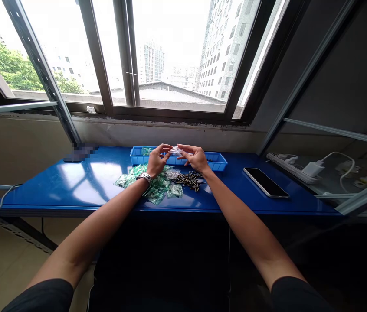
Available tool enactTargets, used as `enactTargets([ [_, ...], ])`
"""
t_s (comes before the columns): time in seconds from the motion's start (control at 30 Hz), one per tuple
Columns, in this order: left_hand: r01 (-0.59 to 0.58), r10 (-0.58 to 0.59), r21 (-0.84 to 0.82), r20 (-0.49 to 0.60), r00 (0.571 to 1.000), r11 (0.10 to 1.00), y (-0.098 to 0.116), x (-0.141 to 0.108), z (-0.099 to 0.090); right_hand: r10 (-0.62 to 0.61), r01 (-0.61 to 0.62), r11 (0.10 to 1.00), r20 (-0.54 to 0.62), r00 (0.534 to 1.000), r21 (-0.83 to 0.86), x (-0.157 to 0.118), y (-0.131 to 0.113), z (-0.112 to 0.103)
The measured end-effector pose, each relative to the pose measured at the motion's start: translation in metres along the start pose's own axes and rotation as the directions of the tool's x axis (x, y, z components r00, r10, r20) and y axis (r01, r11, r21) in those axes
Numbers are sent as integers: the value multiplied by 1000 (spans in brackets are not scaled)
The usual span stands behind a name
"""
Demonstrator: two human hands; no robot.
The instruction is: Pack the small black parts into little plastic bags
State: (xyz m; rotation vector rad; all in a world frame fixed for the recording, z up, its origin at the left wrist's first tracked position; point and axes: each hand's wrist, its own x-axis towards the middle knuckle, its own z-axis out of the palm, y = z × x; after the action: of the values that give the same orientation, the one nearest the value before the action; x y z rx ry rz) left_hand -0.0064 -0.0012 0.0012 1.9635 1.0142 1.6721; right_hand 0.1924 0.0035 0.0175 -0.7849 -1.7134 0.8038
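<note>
A small clear plastic bag (176, 151) is pinched between my two hands, above the blue divided tray (217, 165). My left hand (158, 160), with a metal watch at the wrist, has its fingers closed on the bag's left side. On its right side, the fingers of my right hand (196, 158) are closed too. Below my left hand lies a pile of green-tinted plastic bags (154, 189). Several dark, thin metal pieces (191, 181) are heaped on the table beside the pile, under my right hand.
The blue table (229, 195) bears a phone (266, 183) at the right. A power strip with a white charger (312, 168) lies beyond the table's right edge. A dark, blurred object (81, 153) is at the back left. Metal posts flank the table before a window.
</note>
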Motion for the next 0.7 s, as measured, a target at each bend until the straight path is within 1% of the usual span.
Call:
enactTargets([
  [0.1, 26, -26, 10, 2, 1000, 1000, 2, -1, 0, 20, -20, 1000, 19, 1000, -17, -1, -3, 1],
  [0.2, 71, -69, -27, 53, 996, 997, 2, -2, 0, 70, -69, 996, 32, 997, -50, -1, -5, 1],
  [0.27, 75, -71, -58, 73, 995, 995, 2, -2, 1, 89, -89, 995, -12, 996, -45, 1, -4, -1],
  [0.33, 71, -66, -75, 64, 996, 995, 1, -2, 1, 105, -107, 994, -98, 990, -13, 4, -1, -4],
  [0.4, 72, -69, -80, 41, 997, 994, 2, -2, 1, 143, -138, 990, -197, 970, 38, 7, 3, -8],
  [0.47, 76, -74, -80, 25, 997, 994, 2, -2, 1, 206, -187, 978, -256, 945, 96, 9, 5, -12],
  [0.57, 85, -83, -72, 27, 996, 994, 4, -3, 0, 300, -261, 950, -270, 915, 171, 10, 5, -14],
  [0.7, 80, -77, -79, 37, 996, 994, 3, -3, 1, 341, -298, 934, -244, 908, 199, 9, 2, -14],
])
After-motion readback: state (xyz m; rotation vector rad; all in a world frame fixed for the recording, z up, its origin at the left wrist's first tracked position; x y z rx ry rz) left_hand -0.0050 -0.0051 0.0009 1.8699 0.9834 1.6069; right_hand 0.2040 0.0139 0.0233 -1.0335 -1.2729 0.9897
